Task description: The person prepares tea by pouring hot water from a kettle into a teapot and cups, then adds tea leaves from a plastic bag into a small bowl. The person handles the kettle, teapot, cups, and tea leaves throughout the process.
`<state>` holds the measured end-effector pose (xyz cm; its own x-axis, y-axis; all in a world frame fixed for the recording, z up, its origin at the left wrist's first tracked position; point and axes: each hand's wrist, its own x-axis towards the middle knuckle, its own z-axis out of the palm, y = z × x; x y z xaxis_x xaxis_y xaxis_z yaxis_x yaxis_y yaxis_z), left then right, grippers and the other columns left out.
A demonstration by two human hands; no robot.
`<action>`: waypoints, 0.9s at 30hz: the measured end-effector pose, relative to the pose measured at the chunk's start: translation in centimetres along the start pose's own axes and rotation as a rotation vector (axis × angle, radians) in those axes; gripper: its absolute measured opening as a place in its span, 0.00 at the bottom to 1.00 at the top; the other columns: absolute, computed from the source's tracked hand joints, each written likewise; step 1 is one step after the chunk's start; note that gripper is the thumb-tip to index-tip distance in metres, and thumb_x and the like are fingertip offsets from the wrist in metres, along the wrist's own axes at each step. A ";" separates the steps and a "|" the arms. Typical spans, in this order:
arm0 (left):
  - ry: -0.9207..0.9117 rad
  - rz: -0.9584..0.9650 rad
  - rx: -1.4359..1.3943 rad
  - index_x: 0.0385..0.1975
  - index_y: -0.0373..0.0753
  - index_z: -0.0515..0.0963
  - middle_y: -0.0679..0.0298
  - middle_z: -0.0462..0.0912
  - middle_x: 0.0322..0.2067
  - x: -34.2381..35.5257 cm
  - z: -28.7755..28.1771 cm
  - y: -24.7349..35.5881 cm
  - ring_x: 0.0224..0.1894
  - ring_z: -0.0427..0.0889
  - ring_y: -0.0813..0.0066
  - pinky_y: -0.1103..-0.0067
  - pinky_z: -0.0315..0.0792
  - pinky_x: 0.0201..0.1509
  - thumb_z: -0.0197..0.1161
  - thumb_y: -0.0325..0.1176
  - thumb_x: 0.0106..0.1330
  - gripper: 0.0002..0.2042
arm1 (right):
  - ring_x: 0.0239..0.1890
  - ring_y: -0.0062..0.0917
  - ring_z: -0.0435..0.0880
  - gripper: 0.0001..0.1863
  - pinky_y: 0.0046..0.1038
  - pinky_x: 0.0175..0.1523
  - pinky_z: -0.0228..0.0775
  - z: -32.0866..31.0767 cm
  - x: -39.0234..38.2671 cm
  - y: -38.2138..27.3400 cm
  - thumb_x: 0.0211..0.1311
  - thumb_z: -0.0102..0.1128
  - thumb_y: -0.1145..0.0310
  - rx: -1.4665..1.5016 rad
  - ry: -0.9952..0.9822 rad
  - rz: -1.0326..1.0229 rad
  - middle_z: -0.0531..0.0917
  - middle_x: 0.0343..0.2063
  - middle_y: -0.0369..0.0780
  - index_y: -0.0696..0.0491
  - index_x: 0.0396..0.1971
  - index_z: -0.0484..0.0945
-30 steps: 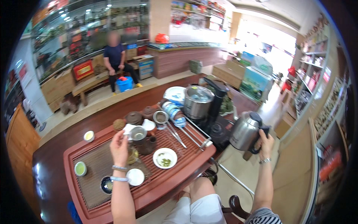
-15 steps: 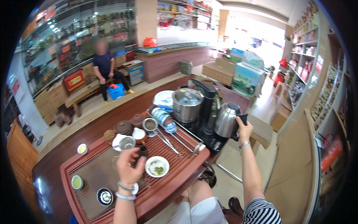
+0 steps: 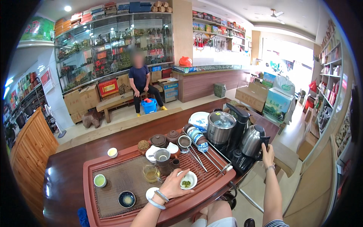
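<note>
My left hand [image 3: 174,187] has its fingers round the rim of a white bowl [image 3: 189,178] holding green leaves, on the slatted red-brown tea tray [image 3: 89,184]. Just left of it are a glass pitcher of yellow tea [image 3: 150,173], a white saucer [image 3: 151,192] and a dark cup [image 3: 126,198]; a metal strainer [image 3: 162,156] sits behind. My right hand [image 3: 267,154] is closed on the black handle of the steel kettle [image 3: 252,140], which sits on the black heating unit [image 3: 236,165]. A small cup of green tea [image 3: 100,180] is at the tray's left.
A steel pot [image 3: 221,130], tongs, bowls in a rack and lidded clay pots [image 3: 159,141] fill the tray's back and right. A seated person [image 3: 140,81] is by glass cabinets, with a blue bucket [image 3: 149,106]. Cardboard boxes [image 3: 251,98] stand at the right.
My left hand has moved from beside the strainer down and right onto the bowl of leaves. My right hand has brought the kettle onto the heating unit. The view has tilted upward.
</note>
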<state>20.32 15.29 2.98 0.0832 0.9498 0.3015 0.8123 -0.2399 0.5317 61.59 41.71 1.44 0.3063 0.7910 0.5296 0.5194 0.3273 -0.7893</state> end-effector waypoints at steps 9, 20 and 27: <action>0.051 -0.014 -0.035 0.65 0.40 0.66 0.49 0.71 0.51 0.0 1.1 -0.4 0.55 0.74 0.50 0.65 0.71 0.60 0.77 0.46 0.45 0.44 | 0.29 0.13 0.75 0.06 0.19 0.35 0.69 -4.5 -13.6 -4.2 0.66 0.61 0.68 0.306 -0.284 -0.007 0.80 0.29 0.30 0.54 0.36 0.79; 0.052 0.311 -0.295 0.64 0.37 0.66 0.52 0.75 0.52 -0.2 0.9 4.7 0.54 0.76 0.56 0.69 0.72 0.58 0.76 0.37 0.43 0.43 | 0.53 0.34 0.81 0.20 0.37 0.56 0.77 -0.7 -24.7 -13.7 0.76 0.47 0.59 1.165 -1.067 0.796 0.79 0.50 0.45 0.57 0.57 0.69; -0.004 0.399 -0.328 0.65 0.35 0.65 0.51 0.74 0.55 -0.6 2.2 6.2 0.56 0.75 0.55 0.67 0.71 0.60 0.78 0.39 0.44 0.44 | 0.52 0.33 0.82 0.22 0.36 0.58 0.75 -2.1 -25.2 -13.3 0.73 0.50 0.59 1.081 -1.075 0.891 0.79 0.52 0.44 0.58 0.58 0.69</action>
<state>26.59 13.70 4.42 0.3527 0.7720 0.5288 0.4928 -0.6336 0.5964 48.67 16.33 -0.72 -0.6670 0.7163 -0.2050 -0.3455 -0.5412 -0.7666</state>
